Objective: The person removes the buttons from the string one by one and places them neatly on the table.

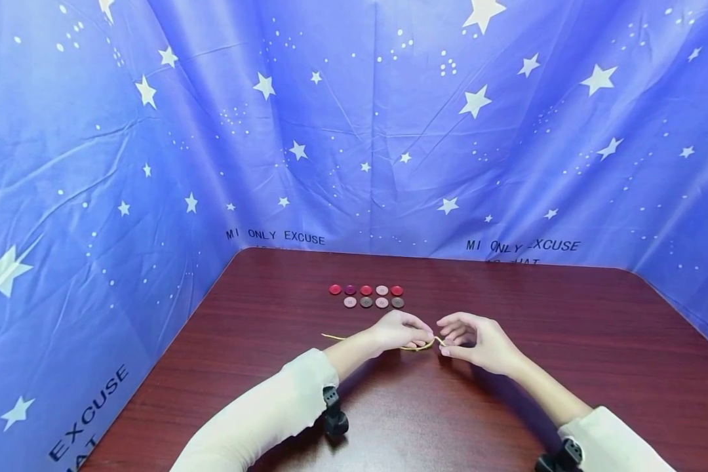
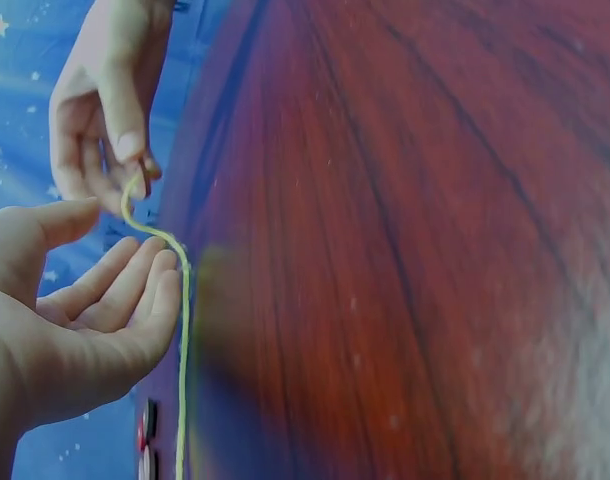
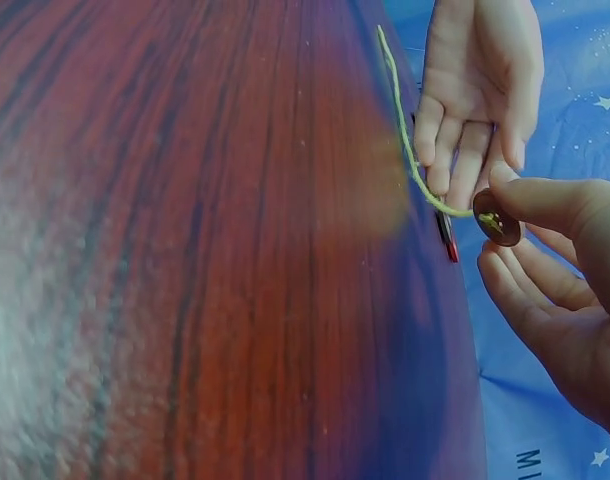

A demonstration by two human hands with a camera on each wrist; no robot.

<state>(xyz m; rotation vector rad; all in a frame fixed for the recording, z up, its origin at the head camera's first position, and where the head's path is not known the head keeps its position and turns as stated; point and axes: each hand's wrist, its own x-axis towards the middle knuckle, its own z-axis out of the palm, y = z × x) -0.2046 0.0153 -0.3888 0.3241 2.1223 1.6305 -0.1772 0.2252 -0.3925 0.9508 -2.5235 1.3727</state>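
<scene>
A brown button (image 3: 498,219) with a yellow cord (image 3: 406,138) through its holes is pinched between the thumb and fingertips of my right hand (image 3: 585,270). In the head view, that hand (image 1: 484,344) is raised over the table, right of my left hand (image 1: 398,330). From the button, the cord runs leftward past the left fingertips, and its loose end shows beyond the left wrist. My left hand (image 2: 80,325) has its thumb apart from its loosely bent fingers, and the cord (image 2: 185,330) passes along the fingertips in the left wrist view.
Beyond the hands, several buttons lie in two rows on the dark red wooden table (image 1: 259,288): red ones (image 1: 366,290), a purple one (image 1: 351,290), pale pink ones (image 1: 381,303) and grey-brown ones (image 1: 366,302). A blue star-patterned curtain (image 1: 342,131) surrounds the table's back and sides.
</scene>
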